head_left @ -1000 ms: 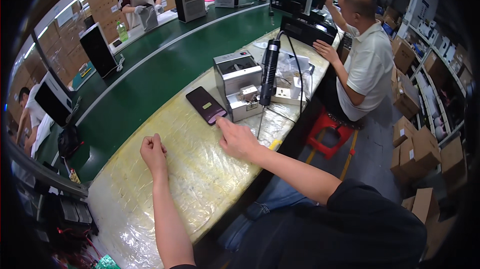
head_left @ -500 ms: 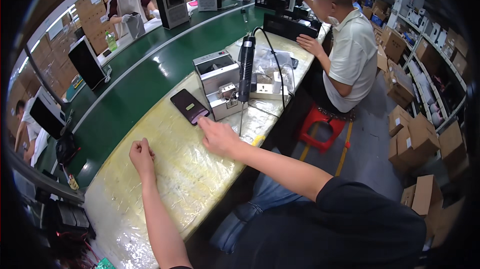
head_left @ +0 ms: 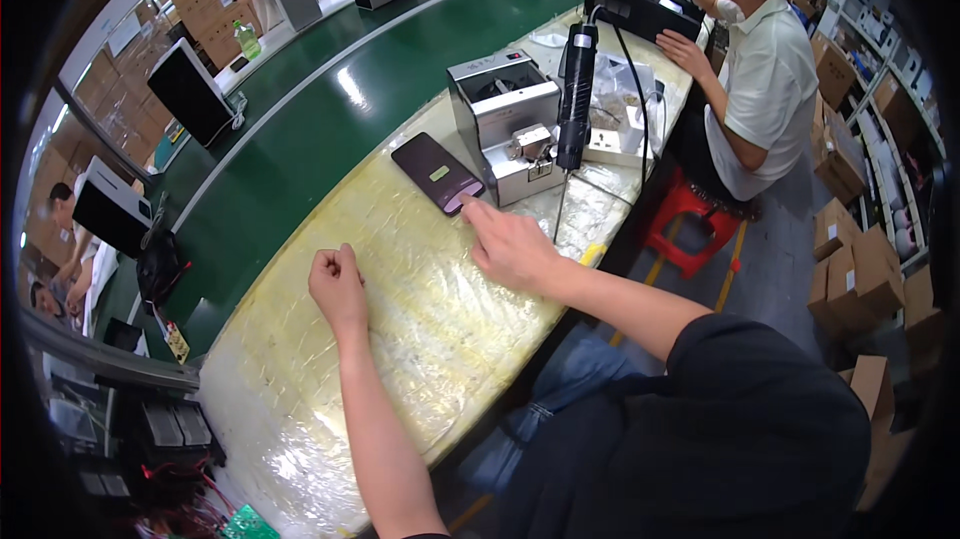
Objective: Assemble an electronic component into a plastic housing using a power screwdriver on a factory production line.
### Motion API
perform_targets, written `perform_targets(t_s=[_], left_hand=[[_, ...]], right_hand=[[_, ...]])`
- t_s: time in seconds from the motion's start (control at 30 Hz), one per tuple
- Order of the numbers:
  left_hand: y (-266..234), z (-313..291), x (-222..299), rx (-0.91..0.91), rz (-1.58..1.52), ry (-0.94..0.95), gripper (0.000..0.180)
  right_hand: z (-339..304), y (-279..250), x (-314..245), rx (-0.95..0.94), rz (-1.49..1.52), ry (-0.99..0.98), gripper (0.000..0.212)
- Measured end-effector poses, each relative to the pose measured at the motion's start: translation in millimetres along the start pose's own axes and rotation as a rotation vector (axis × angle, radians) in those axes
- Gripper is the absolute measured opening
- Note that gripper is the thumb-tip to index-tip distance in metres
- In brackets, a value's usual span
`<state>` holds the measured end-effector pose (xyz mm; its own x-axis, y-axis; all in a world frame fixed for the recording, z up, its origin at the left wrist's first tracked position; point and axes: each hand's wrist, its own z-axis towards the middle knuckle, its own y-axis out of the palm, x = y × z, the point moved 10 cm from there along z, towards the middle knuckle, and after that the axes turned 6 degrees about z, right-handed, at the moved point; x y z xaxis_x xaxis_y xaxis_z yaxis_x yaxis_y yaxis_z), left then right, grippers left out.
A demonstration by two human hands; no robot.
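A dark smartphone (head_left: 425,161) lies face up on the plastic-covered bench, its screen lit with a small green battery symbol. The index finger of my right hand (head_left: 515,251) reaches out to the phone's near end and touches the screen there; its other fingers curl loosely and hold nothing. My left hand (head_left: 340,291) hovers over the bench in a loose fist, with nothing visible in it. Just beyond the phone stands a silver metal screw feeder (head_left: 510,124). A black electric screwdriver (head_left: 577,99) hangs upright beside it, bit pointing down.
A green conveyor belt (head_left: 310,144) curves past the bench's far side, with upright boxy devices (head_left: 190,91) beyond it. On the right, a co-worker (head_left: 765,89) sits on a red stool (head_left: 690,224). Coloured wires and a green circuit board (head_left: 250,522) lie at lower left.
The view has shifted, so the bench and both hands appear farther right. My right index finger stays at the phone's near end; my left hand remains closed.
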<state>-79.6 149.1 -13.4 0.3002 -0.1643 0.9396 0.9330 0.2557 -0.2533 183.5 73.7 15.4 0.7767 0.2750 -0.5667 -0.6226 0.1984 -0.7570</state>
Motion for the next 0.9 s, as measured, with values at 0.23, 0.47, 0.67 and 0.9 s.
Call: perform_targets(t_s=[0.23,0.47,0.67,0.9], left_hand=[[5.3,-2.5,3.9,-0.004,-0.007,-0.035,0.029],[-9.1,-11.1,6.3,0.013,-0.037,-0.104,0.028],[-5.2,-12.7,5.2,0.004,0.011,-0.09,0.028],[-18.8,-13.4,8.0,0.065,-0.031,-0.056,0.03]], right_hand=[[0.5,1.8,4.1,-0.029,-0.05,0.008,0.036],[1.0,3.6,2.4,-0.091,-0.054,0.033,0.04],[0.4,11.8,12.6,-0.066,0.022,0.004,0.046],[1.9,12.9,3.4,0.04,-0.077,-0.117,0.036]])
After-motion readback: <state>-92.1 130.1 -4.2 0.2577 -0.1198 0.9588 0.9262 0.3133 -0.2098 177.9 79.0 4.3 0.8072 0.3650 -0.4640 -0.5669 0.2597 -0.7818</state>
